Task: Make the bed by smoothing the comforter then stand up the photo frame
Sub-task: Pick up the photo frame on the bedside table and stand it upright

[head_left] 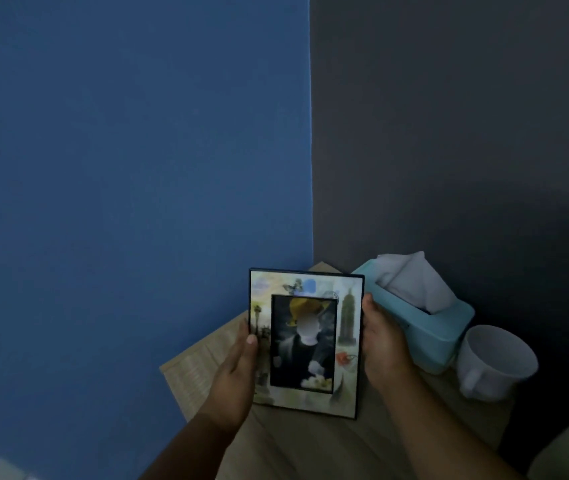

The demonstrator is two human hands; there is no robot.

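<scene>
The photo frame (305,342) has a pale decorated border and a dark picture in its middle. It is held facing me, tilted back, above the light wooden bedside table (203,368). My left hand (236,375) grips its left edge with the thumb on the front. My right hand (381,344) holds its right edge. I cannot tell whether the frame's lower edge touches the tabletop. The comforter is out of view.
A light blue tissue box (428,327) with a white tissue sticking up stands just right of the frame. A white mug (494,362) sits further right. A blue wall and a dark grey wall meet in the corner behind the table.
</scene>
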